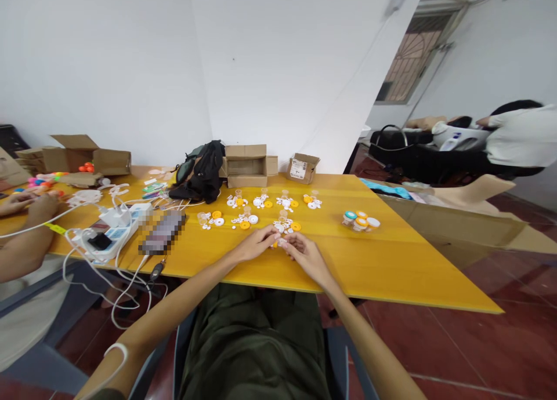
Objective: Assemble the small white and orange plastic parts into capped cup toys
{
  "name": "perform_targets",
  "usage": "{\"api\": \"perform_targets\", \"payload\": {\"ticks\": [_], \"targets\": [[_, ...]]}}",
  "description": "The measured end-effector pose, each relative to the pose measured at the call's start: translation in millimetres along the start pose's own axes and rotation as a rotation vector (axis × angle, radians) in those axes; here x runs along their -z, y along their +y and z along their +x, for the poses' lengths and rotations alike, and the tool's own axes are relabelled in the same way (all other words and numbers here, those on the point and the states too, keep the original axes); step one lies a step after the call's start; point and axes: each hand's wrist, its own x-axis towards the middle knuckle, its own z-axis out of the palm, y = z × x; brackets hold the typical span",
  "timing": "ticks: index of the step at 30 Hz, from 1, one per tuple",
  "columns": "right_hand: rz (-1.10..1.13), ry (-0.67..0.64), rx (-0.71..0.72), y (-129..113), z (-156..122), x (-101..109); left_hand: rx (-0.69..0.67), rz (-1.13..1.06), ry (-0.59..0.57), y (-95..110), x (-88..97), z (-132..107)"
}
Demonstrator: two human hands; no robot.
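Black bag point(200, 173) lies beside an open cardboard box point(246, 166).

**Hands set together at the near middle of a table point(391, 261) laid with small parts**

The left hand point(256, 244) and right hand point(304, 250) are placed side by side, touching, just before a pile of parts point(285, 226). Further piles point(261, 202) are laid in two rows behind. A cluster of jars point(360, 220) is set to the right. A phone point(162, 232) and power strip point(115, 235) are found to the left, with a bag point(200, 171) and boxes point(246, 165) along the far edge.
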Motion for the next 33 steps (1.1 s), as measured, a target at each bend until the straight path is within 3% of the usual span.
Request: {"api": "perform_targets", "payload": {"ticks": [5,19,33], "targets": [[-0.013,0.029,0.072,-1,-1,0,-0.007,-0.009,0.008,-1,0.4,1],[0.028,0.016,0.018,8,1,1,-0.012,0.001,0.013,-1,0.6,0],[0.007,0.004,0.011,4,1,3,-0.013,-0.050,-0.064,2,3.7,-2]]}}
